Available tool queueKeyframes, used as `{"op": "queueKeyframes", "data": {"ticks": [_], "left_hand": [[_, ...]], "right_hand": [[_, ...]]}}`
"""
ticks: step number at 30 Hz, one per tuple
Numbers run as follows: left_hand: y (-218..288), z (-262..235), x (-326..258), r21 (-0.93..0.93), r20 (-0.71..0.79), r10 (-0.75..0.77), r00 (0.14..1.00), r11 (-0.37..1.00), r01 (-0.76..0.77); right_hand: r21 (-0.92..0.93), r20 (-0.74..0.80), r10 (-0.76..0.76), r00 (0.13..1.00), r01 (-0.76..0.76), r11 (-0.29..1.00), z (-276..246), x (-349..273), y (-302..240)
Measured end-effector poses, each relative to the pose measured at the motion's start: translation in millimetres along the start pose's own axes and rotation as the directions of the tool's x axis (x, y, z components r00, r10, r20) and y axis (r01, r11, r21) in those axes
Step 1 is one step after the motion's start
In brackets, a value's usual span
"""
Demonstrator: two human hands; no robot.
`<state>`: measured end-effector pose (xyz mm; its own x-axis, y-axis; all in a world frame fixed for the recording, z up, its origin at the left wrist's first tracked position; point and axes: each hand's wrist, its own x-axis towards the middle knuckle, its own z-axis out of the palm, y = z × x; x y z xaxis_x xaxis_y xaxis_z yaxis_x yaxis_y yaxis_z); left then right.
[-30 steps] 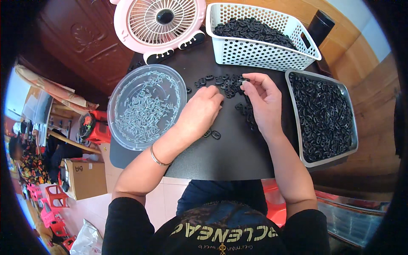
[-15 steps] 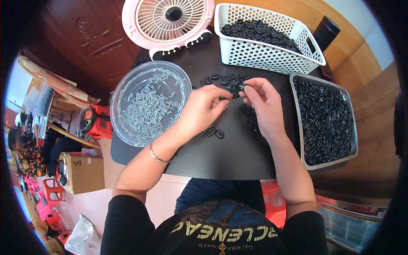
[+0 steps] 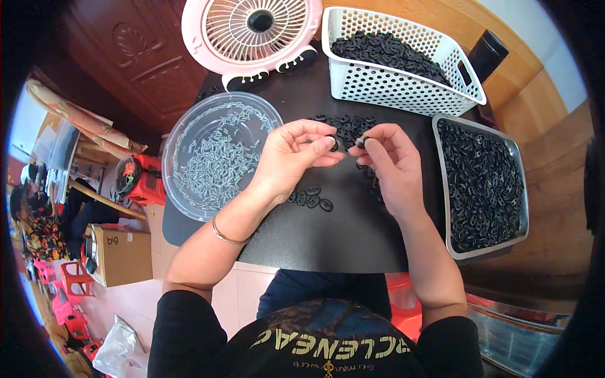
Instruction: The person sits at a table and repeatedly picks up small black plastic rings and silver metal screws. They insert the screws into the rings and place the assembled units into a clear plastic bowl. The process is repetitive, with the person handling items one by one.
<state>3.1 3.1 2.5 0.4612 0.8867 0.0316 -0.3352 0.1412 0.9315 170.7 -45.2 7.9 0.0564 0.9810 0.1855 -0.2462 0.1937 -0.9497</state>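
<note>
Holds a black piece (image 3: 334,145) in the left hand (image 3: 287,155), above the worktop (image 3: 321,242), pinched between thumb and fingertips. Looks small, rounded and dark, with much of its outline covered by the thumb. Pinches a small dark bit (image 3: 362,142) in the right hand (image 3: 398,169) as well, thumb against forefinger, showing something pale at the tip; too small to tell what. Shows a narrow grip on both sides, fingertips facing across a slight gap.

Shows a heap (image 3: 353,129) of black pieces just beyond the fingertips, overlapping and partly hidden by both hands. Shows a smaller cluster (image 3: 372,181) beside the right hand, covered in part by it. Shows a few flat ovals (image 3: 312,200) with openings through them, lying near the left wrist on the side toward the right hand.

Has a clear round bowl (image 3: 253,131) of silvery pins (image 3: 214,157) at the left, its rim just beside the left forearm. Has a grey tray (image 3: 443,189) full of black pieces at the right, and a white perforated basket (image 3: 397,88) of dark pieces at the back, beside a pink fan (image 3: 260,21) and near a black cylinder (image 3: 486,55).
</note>
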Motion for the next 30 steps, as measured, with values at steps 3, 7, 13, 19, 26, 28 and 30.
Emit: {"op": "queueKeyframes", "data": {"ticks": [3,7,13,19,26,28,30], "left_hand": [[-0.3,0.5,-0.4,-0.009,-0.007,0.015,1.000,1.000,-0.015],[-0.4,-0.4,0.0,0.045,0.040,0.030,0.999,0.998,-0.032],[-1.4,-0.5,-0.7,0.007,0.069,0.028,0.997,1.000,-0.029],[-3.9,-3.1,0.8,0.002,0.077,0.059,0.995,0.998,-0.059],[-2.9,-0.2,-0.7,0.091,0.063,0.102,0.993,0.990,-0.107],[-2.5,-0.1,-1.1,0.106,0.065,0.111,0.992,0.987,-0.117],[-1.6,0.3,-1.4,0.122,0.071,0.105,0.992,0.986,-0.113]], "right_hand": [[-0.028,0.002,0.005,1.000,-0.005,1.000,-0.5,1.3,2.5],[-0.063,0.013,0.009,1.000,-0.008,0.998,1.9,0.2,6.1],[-0.114,0.010,0.027,1.000,-0.025,0.993,0.8,0.0,7.0],[-0.132,0.020,0.013,1.000,-0.010,0.991,1.6,-0.2,6.0],[-0.127,0.011,0.023,1.000,-0.021,0.992,1.4,-0.6,5.8],[-0.116,0.013,0.018,1.000,-0.016,0.993,1.4,-0.9,5.9],[-0.137,0.002,0.028,1.000,-0.027,0.990,2.1,-1.6,5.9]]}}
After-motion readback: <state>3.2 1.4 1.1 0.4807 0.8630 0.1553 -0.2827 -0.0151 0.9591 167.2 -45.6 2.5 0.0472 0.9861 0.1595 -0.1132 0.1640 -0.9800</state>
